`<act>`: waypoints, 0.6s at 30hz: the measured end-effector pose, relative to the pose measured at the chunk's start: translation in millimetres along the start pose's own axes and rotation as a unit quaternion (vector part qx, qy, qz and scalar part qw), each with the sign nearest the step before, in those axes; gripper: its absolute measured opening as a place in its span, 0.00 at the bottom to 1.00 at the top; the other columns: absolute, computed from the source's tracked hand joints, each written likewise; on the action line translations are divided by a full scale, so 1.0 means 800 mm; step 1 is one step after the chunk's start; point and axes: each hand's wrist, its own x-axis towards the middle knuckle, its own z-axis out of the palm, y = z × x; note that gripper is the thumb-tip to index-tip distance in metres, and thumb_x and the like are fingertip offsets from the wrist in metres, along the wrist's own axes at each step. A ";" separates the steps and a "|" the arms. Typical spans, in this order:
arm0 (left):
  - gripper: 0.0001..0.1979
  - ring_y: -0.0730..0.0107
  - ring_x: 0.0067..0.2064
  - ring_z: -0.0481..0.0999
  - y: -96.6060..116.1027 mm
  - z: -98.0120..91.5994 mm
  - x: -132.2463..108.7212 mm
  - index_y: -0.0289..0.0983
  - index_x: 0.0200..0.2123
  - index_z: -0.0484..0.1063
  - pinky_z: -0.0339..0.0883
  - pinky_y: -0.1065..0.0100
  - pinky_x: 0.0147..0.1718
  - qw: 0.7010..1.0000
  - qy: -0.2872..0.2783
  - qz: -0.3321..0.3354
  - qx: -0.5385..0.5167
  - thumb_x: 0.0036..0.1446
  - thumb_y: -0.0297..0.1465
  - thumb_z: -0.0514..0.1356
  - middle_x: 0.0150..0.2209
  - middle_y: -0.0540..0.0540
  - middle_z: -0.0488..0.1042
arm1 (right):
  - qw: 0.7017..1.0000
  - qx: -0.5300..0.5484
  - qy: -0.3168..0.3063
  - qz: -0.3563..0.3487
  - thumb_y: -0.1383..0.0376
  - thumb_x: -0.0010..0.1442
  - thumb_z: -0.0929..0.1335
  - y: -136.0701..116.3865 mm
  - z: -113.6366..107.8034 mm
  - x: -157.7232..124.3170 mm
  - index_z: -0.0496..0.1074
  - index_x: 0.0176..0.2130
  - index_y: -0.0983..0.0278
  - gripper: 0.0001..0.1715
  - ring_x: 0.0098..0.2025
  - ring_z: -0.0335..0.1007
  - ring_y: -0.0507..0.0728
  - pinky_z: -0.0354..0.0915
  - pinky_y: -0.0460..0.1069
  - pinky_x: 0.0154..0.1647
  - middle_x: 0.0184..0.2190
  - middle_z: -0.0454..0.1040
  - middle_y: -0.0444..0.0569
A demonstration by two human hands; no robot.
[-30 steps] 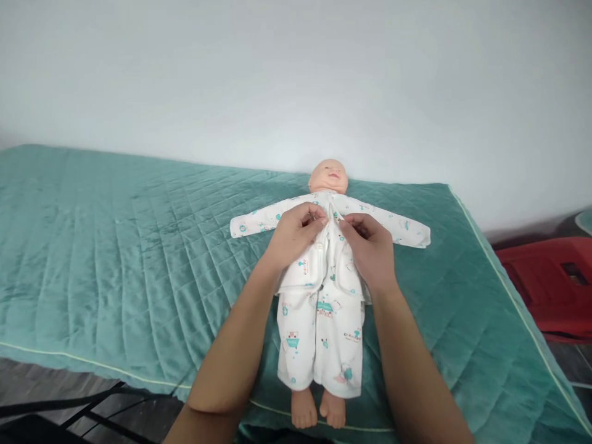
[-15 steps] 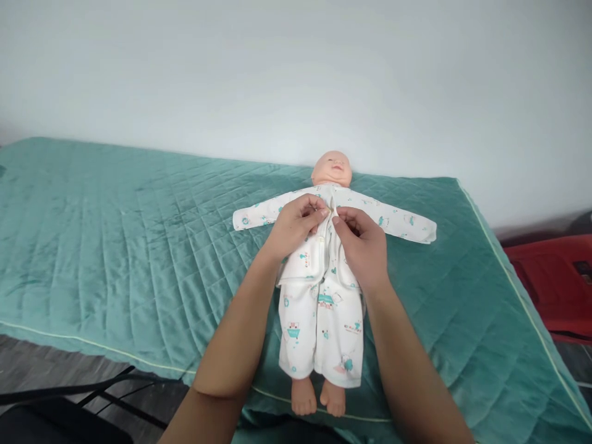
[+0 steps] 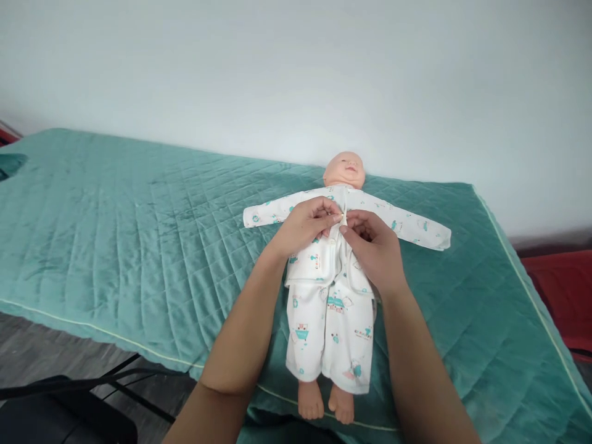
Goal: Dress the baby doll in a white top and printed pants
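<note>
A baby doll [image 3: 345, 171] lies on its back, dressed in a white printed pyjama top [image 3: 309, 262] and matching pyjama trousers [image 3: 305, 333]. Its sleeves stretch out to both sides, and its bare feet point toward me. Over the chest, my left hand [image 3: 309, 227] pinches the left front edge of the top near a small button. My right hand [image 3: 377, 246] pinches the opposite front edge, fingertips almost meeting the left ones. Lower down, another button [image 3: 332, 242] shows on the left edge, and the front hangs apart there. My fingers partly hide the button between them.
A green quilted cover [image 3: 152, 246] drapes the table under the doll. Behind it rises a pale wall [image 3: 277, 74]. Red chairs or similar red objects [image 3: 562, 296] stand past the right edge. A black object [image 3: 69, 407] is at lower left.
The view has shifted slightly, so the doll and hands appear further right. Both hands stay at the chest, and the right fingers have moved a little closer to the left ones.
</note>
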 end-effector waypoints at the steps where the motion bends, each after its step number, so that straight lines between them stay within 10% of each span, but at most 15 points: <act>1: 0.09 0.79 0.24 0.65 0.001 0.000 0.000 0.36 0.36 0.72 0.57 0.74 0.23 1.000 -0.003 0.000 0.001 0.59 0.37 0.64 0.24 0.53 0.68 | 1.000 -0.002 -0.006 0.003 0.59 0.58 0.72 0.000 -0.001 0.000 0.75 0.46 0.59 0.15 0.31 0.65 0.51 0.65 0.48 0.35 0.35 0.74 0.43; 18: 0.09 0.80 0.24 0.67 0.005 0.008 -0.001 0.38 0.41 0.70 0.60 0.74 0.23 1.000 0.022 -0.001 -0.005 0.61 0.37 0.62 0.27 0.54 0.69 | 0.997 -0.078 -0.027 -0.003 0.60 0.57 0.72 -0.007 0.004 -0.001 0.70 0.53 0.58 0.24 0.30 0.65 0.52 0.64 0.49 0.34 0.33 0.73 0.41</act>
